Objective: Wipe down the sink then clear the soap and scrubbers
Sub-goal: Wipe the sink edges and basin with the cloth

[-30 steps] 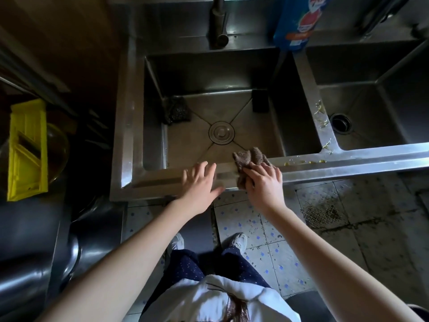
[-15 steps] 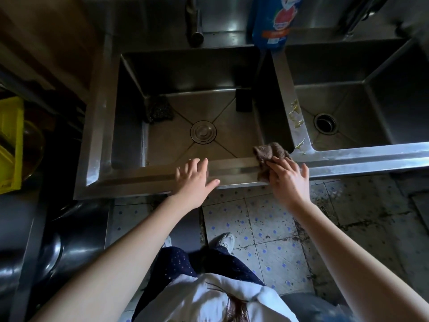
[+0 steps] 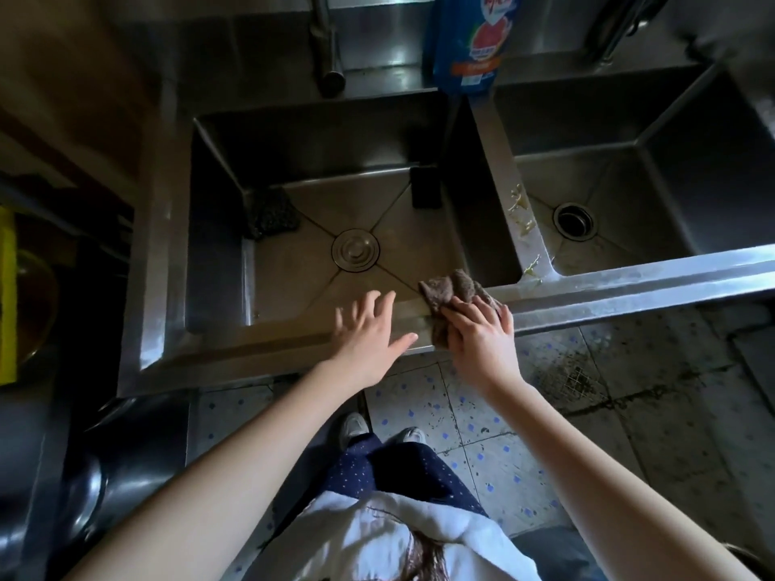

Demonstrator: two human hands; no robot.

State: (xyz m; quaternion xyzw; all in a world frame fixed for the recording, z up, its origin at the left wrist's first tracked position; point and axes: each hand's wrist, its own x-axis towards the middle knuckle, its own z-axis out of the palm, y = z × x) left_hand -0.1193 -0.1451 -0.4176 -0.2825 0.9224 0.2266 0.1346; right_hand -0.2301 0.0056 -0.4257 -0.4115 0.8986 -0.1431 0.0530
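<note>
Sink (image 3: 629, 287) rim, right hand (image 3: 482, 341) pressing brown cloth (image 3: 451, 293), bottle (image 3: 469, 39) label unreadable

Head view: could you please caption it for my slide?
Right hand wipes the sink rim with a brown cloth.

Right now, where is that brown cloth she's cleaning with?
The brown cloth is under her right hand on the sink's front rim, at the near right corner of the left basin, beside her empty left hand.

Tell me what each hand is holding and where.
Right hand grips the brown cloth by its near end, on the sink rim. Left hand holds nothing.
</note>
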